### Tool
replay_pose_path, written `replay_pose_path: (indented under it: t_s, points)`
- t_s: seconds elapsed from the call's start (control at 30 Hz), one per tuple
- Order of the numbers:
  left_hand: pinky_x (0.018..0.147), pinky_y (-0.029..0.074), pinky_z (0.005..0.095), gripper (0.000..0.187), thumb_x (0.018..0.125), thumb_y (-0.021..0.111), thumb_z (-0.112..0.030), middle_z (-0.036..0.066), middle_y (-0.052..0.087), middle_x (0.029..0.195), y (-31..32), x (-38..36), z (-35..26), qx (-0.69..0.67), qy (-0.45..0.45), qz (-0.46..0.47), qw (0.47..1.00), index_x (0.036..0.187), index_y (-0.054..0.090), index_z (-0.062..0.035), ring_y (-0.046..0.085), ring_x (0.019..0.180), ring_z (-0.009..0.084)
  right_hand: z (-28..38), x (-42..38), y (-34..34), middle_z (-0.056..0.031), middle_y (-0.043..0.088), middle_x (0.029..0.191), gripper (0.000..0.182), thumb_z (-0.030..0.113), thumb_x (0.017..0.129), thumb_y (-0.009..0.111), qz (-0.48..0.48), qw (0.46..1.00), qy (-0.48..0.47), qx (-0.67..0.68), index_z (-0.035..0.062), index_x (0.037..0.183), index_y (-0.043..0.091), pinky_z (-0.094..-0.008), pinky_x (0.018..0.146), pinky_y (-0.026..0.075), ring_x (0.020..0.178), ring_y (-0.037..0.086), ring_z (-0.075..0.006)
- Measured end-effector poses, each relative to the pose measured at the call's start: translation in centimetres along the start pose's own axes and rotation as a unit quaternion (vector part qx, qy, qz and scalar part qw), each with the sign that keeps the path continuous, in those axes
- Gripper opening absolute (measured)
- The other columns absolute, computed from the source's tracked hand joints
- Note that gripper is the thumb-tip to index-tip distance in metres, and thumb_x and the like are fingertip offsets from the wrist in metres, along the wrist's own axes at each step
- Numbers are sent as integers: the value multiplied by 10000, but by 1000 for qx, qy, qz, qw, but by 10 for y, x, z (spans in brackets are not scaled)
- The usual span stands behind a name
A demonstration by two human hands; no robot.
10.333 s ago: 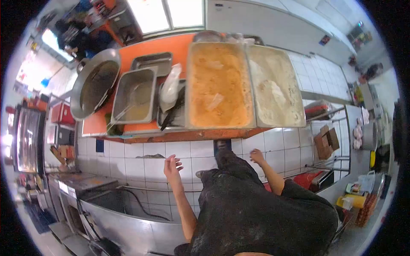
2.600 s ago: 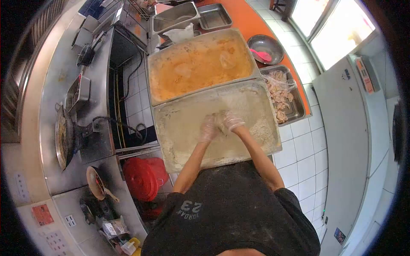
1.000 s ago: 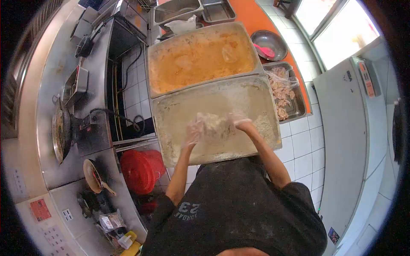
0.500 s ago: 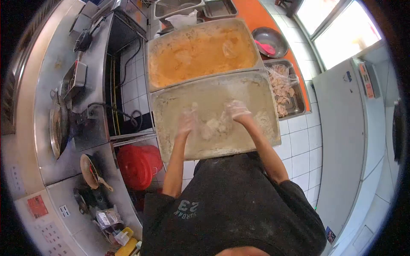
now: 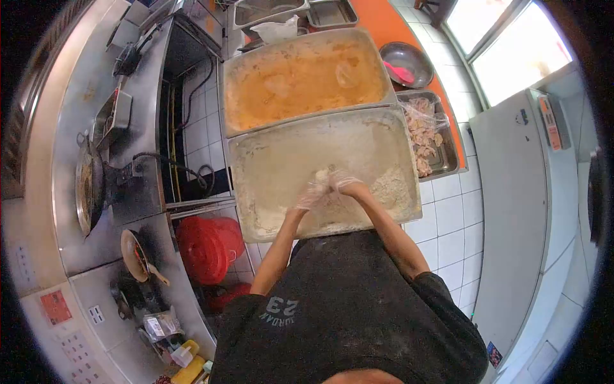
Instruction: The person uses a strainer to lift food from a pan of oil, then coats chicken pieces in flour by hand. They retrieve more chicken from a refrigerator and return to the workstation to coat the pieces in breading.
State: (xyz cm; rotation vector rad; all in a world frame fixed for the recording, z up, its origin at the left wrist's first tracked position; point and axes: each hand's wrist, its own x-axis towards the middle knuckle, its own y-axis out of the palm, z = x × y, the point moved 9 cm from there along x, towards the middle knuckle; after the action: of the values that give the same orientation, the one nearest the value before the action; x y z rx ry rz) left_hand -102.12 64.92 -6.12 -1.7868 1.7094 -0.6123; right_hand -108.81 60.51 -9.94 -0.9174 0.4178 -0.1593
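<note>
My two hands, in thin clear plastic gloves, meet over a large metal tray of flour (image 5: 275, 153). A pale, flour-coated lump (image 5: 322, 174) shows at the fingertips of my left hand (image 5: 312, 194), whose fingers are curled around it. My right hand (image 5: 345, 183) presses in from the other side, fingers closed against the same lump. What the lump is under its coating cannot be made out. Loose, crumbly flour (image 5: 391, 185) is heaped to the right of my right hand.
Beyond the flour stands a tray of orange liquid (image 5: 300, 83) with clear plastic pieces in it. To the right are a metal tray of raw meat pieces (image 5: 423, 131) and a dark bowl (image 5: 416, 61) with a pink utensil (image 5: 401, 72). A red bucket (image 5: 203, 249) stands lower left.
Both hands have come together from apart, my left hand moving right and my right hand slightly left and down. The pale lump has moved right with my left hand.
</note>
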Motion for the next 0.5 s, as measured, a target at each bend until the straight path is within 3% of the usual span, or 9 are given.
replay_pose_path:
  t_s: [0.03, 0.07, 0.13, 0.2, 0.27, 0.37, 0.43, 0.47, 0.5]
  points:
    - [871, 457, 417, 408, 788, 625, -277, 158, 621, 1045, -11, -1, 21, -36, -90, -99, 990, 1126, 572, -55, 592, 949, 317, -12, -14, -22, -189, 643, 924, 262, 125, 870, 409, -179, 973, 33, 145, 21, 939, 641, -424, 801, 456, 922, 589, -350]
    - [871, 457, 417, 408, 788, 625, -277, 158, 621, 1045, -27, 1, 17, -37, -89, -100, 990, 1126, 572, -55, 592, 949, 317, -30, -38, -43, -194, 637, 934, 270, 128, 886, 393, -347, 892, 63, 282, 19, 955, 631, -427, 799, 456, 922, 584, -354]
    - [1061, 305, 381, 639, 807, 626, -369, 176, 459, 1303, -29, -9, 2, -63, -67, 139, 986, 1310, 411, -38, 413, 1239, 315, -39, -48, -58, -193, 635, 913, 261, 124, 885, 395, -296, 927, 67, 220, 11, 949, 622, -433, 799, 453, 902, 579, -357]
    - [1050, 317, 382, 661, 783, 655, -371, 175, 468, 1291, -77, -16, -51, -63, -63, 98, 991, 1302, 419, -36, 426, 1224, 314, -27, -53, -92, -193, 634, 891, 252, 121, 885, 398, -246, 955, 65, 155, 4, 942, 613, -439, 799, 450, 881, 575, -360]
    - [1040, 328, 383, 683, 758, 684, -374, 174, 478, 1279, -93, -18, -59, -58, -53, 60, 995, 1293, 428, -34, 439, 1209, 314, -35, -57, -105, -189, 612, 1027, 246, 164, 805, 499, -110, 968, 225, -21, 19, 971, 608, -393, 856, 449, 977, 564, -339]
    - [1015, 355, 389, 676, 738, 703, -343, 175, 489, 1267, -67, -14, -30, -43, 20, 11, 999, 1275, 439, -30, 460, 1179, 321, -39, -36, -63, -167, 638, 902, 220, 155, 866, 441, -45, 985, 145, -88, 35, 908, 622, -437, 841, 433, 904, 560, -354]
    - [985, 388, 379, 587, 779, 672, -331, 166, 520, 1229, -15, 3, 2, 225, -16, 45, 973, 1237, 473, -22, 497, 1147, 294, -50, 18, 12, -168, 638, 890, 201, 157, 844, 463, -145, 987, 70, -1, 43, 880, 625, -445, 820, 442, 890, 565, -353]
    - [985, 388, 379, 587, 779, 672, -331, 166, 520, 1229, 1, 9, 26, 227, -16, 44, 973, 1237, 473, -22, 497, 1147, 294, -46, 28, 24, -170, 639, 878, 183, 160, 821, 485, -240, 967, -5, 85, 52, 852, 629, -453, 798, 450, 876, 570, -353]
    - [957, 411, 380, 538, 766, 670, -292, 179, 538, 1201, 17, 19, 59, -3, -81, 47, 996, 1211, 506, -39, 520, 1113, 303, -49, 26, 16, -170, 639, 878, 183, 160, 821, 485, -242, 967, -6, 84, 52, 852, 629, -453, 798, 450, 876, 570, -353]
